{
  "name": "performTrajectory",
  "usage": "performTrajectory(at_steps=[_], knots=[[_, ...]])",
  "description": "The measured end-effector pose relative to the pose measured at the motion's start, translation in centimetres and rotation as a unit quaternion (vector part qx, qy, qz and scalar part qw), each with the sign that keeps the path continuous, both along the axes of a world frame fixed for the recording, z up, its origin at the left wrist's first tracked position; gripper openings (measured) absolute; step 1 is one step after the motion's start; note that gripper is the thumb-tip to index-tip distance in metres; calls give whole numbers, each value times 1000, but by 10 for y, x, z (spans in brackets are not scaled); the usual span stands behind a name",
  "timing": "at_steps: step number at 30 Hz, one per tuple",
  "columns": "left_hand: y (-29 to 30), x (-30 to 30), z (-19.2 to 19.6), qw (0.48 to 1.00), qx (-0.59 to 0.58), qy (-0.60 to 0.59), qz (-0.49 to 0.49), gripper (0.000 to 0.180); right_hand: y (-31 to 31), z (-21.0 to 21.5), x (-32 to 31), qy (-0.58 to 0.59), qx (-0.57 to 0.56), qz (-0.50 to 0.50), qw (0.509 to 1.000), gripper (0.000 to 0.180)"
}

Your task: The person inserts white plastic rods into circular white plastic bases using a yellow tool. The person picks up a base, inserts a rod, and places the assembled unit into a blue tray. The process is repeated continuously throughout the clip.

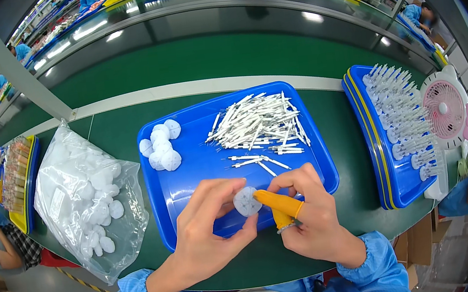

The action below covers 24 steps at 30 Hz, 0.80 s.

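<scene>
Over a blue tray [183,181] of sticks [257,121], a disc [247,202] is pinched in the grip of left hand [213,221] and right hand [310,212]; bagged discs [98,192] are seen left of the tray.

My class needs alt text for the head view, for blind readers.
A person's left hand holds a round white disc, the right hand in yellow finger covers at its edge, over a blue tray of more discs and thin white sticks. A clear bag of discs lies left, stacked trays right.

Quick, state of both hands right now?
Left hand: holding the white disc between thumb and fingers.
Right hand: orange finger cover at the disc's edge; whether it grips cannot be told.
</scene>
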State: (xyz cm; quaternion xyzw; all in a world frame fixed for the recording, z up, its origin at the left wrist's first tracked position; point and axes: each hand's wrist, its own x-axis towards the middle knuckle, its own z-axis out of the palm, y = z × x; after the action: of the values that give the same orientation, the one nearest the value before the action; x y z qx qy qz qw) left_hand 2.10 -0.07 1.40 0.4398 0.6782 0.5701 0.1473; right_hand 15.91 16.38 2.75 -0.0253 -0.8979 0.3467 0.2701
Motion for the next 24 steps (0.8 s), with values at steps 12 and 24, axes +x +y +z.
performTrajectory(at_steps=[12, 24], knots=[[0, 1, 4, 996, -37, 77, -22, 60, -4, 3, -4, -43, 4, 24, 999, 55], [1, 3, 3, 998, -24, 50, -24, 61, 0, 1, -4, -32, 4, 21, 999, 52]])
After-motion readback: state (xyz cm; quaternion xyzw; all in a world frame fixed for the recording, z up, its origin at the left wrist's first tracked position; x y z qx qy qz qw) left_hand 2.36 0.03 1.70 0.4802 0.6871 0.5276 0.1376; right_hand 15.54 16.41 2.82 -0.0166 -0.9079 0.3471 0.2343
